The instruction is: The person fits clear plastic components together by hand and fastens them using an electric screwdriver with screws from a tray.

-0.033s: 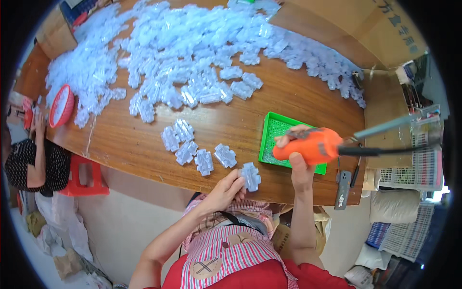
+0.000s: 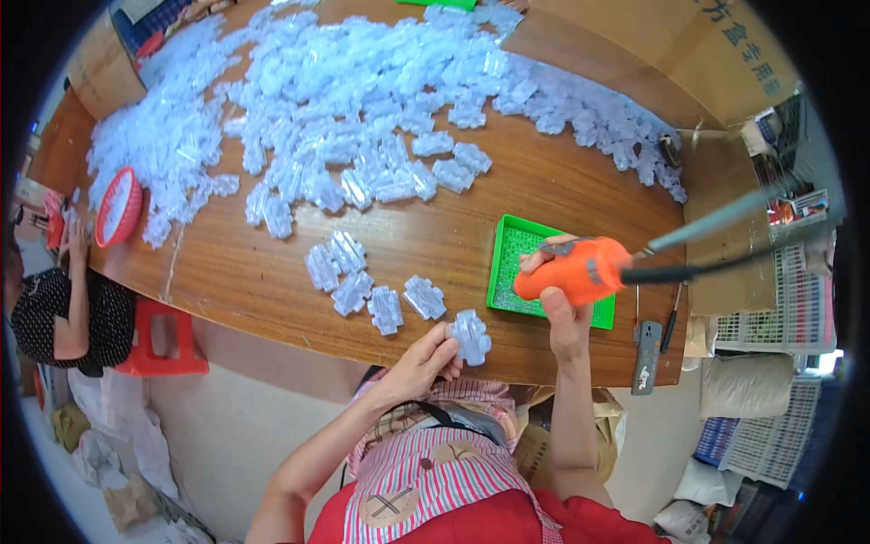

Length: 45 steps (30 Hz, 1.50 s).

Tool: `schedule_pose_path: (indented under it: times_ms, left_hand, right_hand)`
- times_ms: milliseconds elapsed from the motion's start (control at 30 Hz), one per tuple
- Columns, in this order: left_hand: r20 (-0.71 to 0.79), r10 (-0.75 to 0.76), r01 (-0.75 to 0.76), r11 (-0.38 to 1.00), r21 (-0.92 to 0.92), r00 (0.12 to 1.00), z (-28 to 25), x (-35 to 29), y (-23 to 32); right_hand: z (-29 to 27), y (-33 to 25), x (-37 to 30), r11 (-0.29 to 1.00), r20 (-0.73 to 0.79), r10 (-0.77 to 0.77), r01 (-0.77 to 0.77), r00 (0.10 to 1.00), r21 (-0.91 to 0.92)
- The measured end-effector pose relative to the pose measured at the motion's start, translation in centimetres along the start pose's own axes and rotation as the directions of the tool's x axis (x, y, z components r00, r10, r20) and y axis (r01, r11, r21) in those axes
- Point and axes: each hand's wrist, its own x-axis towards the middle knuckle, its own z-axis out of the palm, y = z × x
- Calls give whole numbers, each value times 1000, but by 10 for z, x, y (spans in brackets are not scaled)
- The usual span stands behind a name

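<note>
At the table's near edge, my left hand (image 2: 433,355) pinches a clear plastic part (image 2: 470,337) by its left side. My right hand (image 2: 560,313) is wrapped round an orange electric screwdriver (image 2: 580,272), whose cord runs off to the right. The screwdriver is over a green perforated tray (image 2: 504,249), in which small metallic pieces lie; its tip is hidden from view. Left of the tray, several like parts lie loose on the wood, among them one part (image 2: 423,296) close to my left hand.
A large heap of clear plastic parts (image 2: 362,82) covers the table's far side. A red basket (image 2: 120,207) stands at the left, near another person's arm (image 2: 77,299). A grey box-shaped device (image 2: 646,358) and a thin black tool (image 2: 671,317) lie at the right edge, beside a cardboard box (image 2: 725,199).
The screwdriver has shifted slightly left over the tray. The part in my left hand has tilted a little. The whole view has moved slightly.
</note>
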Motion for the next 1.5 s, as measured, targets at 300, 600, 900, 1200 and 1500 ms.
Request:
schedule_pose_path:
  times_ms: [300, 600, 900, 1200, 1500]
  left_hand:
    - [62, 108, -67, 880, -469, 992, -8, -32, 31]
    - [-295, 235, 56, 688, 723, 926, -30, -48, 69]
    - [-134, 323, 137, 15, 991, 937, -132, -26, 83]
    - [-31, 381, 12, 53, 999, 924, -150, -17, 57]
    - [-9, 530, -83, 150, 985, 848, -132, -26, 51]
  right_hand:
    - [31, 0, -62, 914, -322, -238, 100, 916, -393]
    - [62, 45, -53, 856, 57, 398, -349, 916, -381]
    - [92, 52, -15, 275, 207, 566, 54, 798, -960]
    - [78, 57, -12, 448, 151, 459, -82, 876, -890]
    - [131, 44, -3, 128, -36, 546, -126, 837, -984]
